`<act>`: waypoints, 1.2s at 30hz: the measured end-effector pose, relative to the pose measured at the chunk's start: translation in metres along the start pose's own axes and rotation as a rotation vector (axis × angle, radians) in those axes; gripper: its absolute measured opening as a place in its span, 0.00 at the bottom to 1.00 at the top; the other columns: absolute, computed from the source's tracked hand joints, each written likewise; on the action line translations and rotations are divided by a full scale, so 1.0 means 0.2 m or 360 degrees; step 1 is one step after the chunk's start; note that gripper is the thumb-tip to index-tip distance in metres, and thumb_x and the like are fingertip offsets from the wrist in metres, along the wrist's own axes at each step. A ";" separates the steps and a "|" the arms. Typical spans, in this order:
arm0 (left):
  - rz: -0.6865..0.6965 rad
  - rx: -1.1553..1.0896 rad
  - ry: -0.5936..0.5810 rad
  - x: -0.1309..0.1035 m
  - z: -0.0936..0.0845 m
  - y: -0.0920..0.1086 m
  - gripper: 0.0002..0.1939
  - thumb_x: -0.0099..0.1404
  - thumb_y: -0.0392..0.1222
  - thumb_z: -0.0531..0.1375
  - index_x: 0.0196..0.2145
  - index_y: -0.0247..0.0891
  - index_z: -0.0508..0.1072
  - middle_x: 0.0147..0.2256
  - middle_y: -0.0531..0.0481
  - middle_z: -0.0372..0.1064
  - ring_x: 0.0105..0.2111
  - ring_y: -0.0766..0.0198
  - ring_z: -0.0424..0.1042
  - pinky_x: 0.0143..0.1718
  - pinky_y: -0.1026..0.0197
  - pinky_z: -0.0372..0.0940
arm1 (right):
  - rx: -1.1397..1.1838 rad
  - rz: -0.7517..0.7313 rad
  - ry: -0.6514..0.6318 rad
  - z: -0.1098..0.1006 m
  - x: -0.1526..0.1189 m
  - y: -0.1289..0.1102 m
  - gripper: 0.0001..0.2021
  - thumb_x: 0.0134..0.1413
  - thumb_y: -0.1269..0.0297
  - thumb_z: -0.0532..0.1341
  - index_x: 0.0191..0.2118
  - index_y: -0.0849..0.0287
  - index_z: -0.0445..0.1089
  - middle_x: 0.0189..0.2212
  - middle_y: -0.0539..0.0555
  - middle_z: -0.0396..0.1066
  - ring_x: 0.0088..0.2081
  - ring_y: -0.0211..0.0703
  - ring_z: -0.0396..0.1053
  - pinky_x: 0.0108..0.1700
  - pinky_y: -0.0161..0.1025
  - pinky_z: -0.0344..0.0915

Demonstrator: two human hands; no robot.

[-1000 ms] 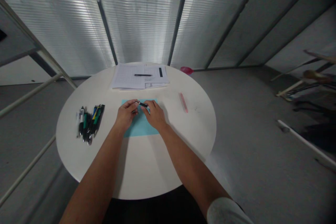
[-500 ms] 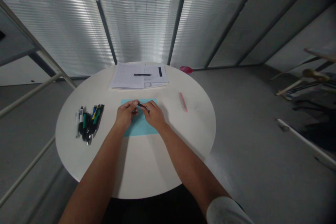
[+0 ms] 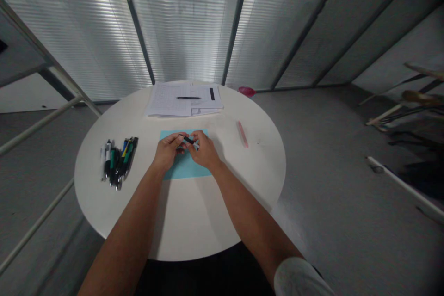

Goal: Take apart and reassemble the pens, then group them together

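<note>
Above blue paper (image 3: 187, 166), both hands (image 3: 183, 149) gripping apparently a pen (image 3: 188, 139)

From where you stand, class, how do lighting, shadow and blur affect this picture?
Head view: blinds backlit and bright, floor dim; soft shadows on the white table beside the forearms; clutter at far right dark and smeared; the dark pen piece between left hand and right hand too small for fine detail.

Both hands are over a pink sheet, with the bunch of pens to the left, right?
Not quite: the head view shows the sheet is blue, not pink. The left hand and right hand are over it, bunch of pens to the left.
</note>
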State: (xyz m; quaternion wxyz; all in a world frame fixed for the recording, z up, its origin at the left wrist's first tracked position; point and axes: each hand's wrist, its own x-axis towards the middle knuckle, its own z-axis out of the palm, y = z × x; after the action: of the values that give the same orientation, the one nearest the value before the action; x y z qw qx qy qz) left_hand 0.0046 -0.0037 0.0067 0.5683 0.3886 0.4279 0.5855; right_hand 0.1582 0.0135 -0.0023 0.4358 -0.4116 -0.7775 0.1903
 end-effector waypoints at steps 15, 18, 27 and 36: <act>0.0015 -0.0091 -0.0005 0.00 0.00 0.01 0.16 0.54 0.47 0.67 0.38 0.33 0.77 0.38 0.43 0.72 0.26 0.70 0.67 0.23 0.66 0.61 | -0.0240 0.0071 -0.0061 0.00 -0.01 0.01 0.11 0.65 0.55 0.53 0.40 0.54 0.69 0.38 0.52 0.73 0.40 0.41 0.70 0.41 0.37 0.63; 0.0010 -0.0106 0.0023 0.00 0.00 0.01 0.16 0.54 0.46 0.68 0.38 0.33 0.77 0.39 0.43 0.72 0.25 0.70 0.67 0.23 0.65 0.61 | -0.0319 0.0032 -0.0066 0.00 -0.01 0.00 0.14 0.67 0.56 0.49 0.44 0.53 0.70 0.39 0.53 0.74 0.42 0.42 0.70 0.43 0.38 0.63; 0.0021 -0.0133 0.0024 0.01 0.00 0.00 0.18 0.54 0.46 0.68 0.39 0.32 0.76 0.38 0.44 0.73 0.23 0.71 0.67 0.21 0.66 0.62 | -0.0104 0.0009 -0.0006 0.00 0.00 0.02 0.10 0.59 0.62 0.57 0.45 0.58 0.66 0.41 0.55 0.68 0.44 0.43 0.67 0.45 0.39 0.65; 0.0045 -0.0228 0.0019 0.02 -0.02 0.00 0.17 0.55 0.45 0.68 0.40 0.33 0.76 0.44 0.42 0.71 0.23 0.72 0.67 0.20 0.67 0.62 | -0.0275 0.0036 -0.0096 -0.01 -0.01 0.00 0.16 0.67 0.56 0.48 0.49 0.52 0.70 0.41 0.54 0.73 0.43 0.42 0.70 0.45 0.37 0.64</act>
State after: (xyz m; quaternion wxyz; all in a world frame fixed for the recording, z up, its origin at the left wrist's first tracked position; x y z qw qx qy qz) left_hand 0.0011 0.0004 0.0061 0.5838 0.3496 0.3826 0.6250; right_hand 0.1609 0.0113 -0.0021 0.3729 -0.4506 -0.7989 0.1398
